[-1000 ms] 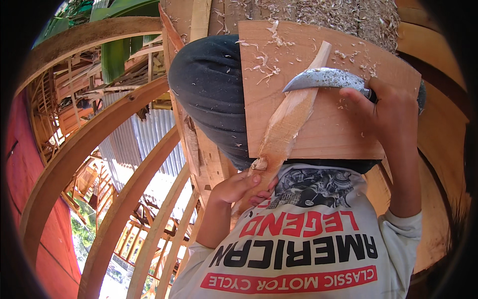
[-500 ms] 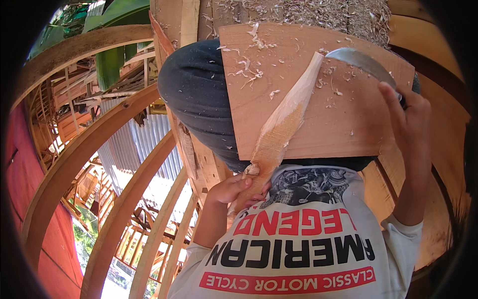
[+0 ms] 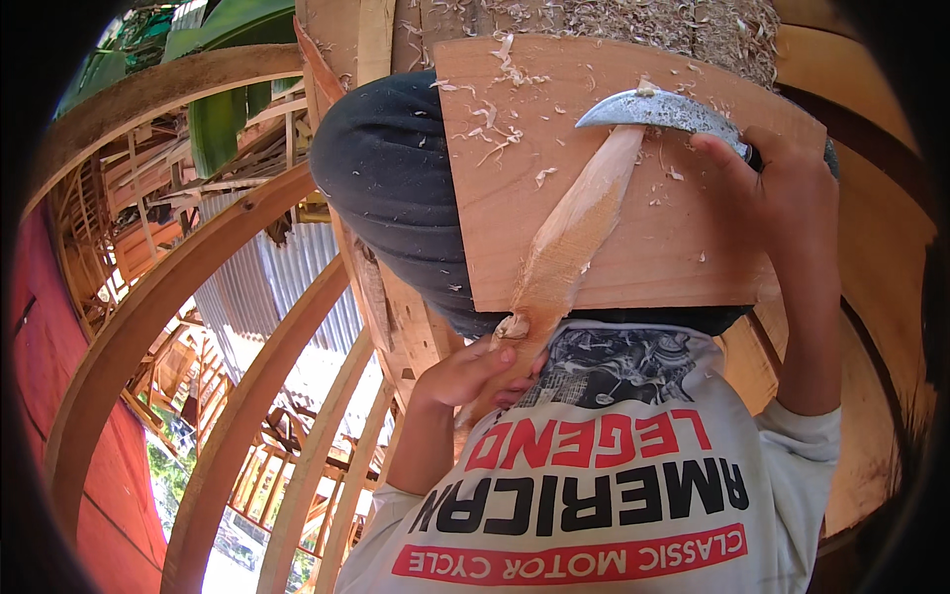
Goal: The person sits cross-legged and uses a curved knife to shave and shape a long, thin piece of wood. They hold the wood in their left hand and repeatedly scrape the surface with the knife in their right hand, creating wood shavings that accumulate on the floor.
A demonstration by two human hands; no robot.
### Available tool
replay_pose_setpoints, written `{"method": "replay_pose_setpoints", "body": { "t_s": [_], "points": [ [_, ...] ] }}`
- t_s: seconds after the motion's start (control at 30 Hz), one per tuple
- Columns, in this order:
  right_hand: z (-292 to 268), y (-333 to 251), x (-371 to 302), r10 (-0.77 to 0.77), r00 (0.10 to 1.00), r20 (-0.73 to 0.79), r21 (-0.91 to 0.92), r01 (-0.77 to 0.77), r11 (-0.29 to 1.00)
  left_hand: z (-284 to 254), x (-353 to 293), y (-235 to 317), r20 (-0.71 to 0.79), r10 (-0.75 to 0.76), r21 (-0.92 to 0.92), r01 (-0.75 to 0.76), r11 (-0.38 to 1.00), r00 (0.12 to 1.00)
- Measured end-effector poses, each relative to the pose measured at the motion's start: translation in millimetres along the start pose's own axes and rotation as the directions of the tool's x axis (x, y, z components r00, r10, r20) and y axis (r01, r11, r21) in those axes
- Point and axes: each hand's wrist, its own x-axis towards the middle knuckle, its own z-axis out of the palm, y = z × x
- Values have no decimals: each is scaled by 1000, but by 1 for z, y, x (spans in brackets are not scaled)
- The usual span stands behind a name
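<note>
A: Quick count. Hands?
B: Two. Left hand (image 3: 470,371) low at centre, fingers (image 3: 495,354) clamped round the bottom end of one pale wooden stick (image 3: 574,233). Right hand (image 3: 782,188) upper right, fingers wrapped tight on the handle of one curved knife (image 3: 658,107).
A: Where's the stick?
B: Lying tilted across one flat wooden board (image 3: 515,218), lower end at the left hand, upper end touching the knife blade near the board's top edge.
A: Board on a tabletop?
B: No, it rests over one dark-clothed knee (image 3: 396,188).
A: Shavings?
B: Too many to count. Loose curls (image 3: 490,124) scattered on the board, a heap (image 3: 633,20) beyond its top edge.
A: Rest?
B: One white printed shirt (image 3: 614,485) at the bottom. Several curved wooden ribs (image 3: 148,307) on the left, can't tell the exact number. One strip of corrugated metal sheet (image 3: 287,287) behind them.
</note>
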Motion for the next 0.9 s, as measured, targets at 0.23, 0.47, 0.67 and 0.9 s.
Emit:
{"method": "replay_pose_setpoints", "body": {
  "t_s": [0.23, 0.47, 0.67, 0.9],
  "points": [
    [-37, 97, 29, 387, 911, -142, 170, -363, 916, -9, -15, -13, -15, -9, 129, 10, 992, 1000],
    [-7, -9, -54, -96, 994, 60, 198, 82, 977, 19, -10, 2, -208, -36, 222, 83, 972, 977],
    [-1, -8, -36, -144, 989, 23, 102, 140, 985, 35, -12, 8, -319, -54, 296, 154, 943, 946],
    [-19, 76, 15, 164, 959, -233, 161, -128, 979, 46, -15, 8, -284, -11, 433, 139, 891, 959]
  ]
}}
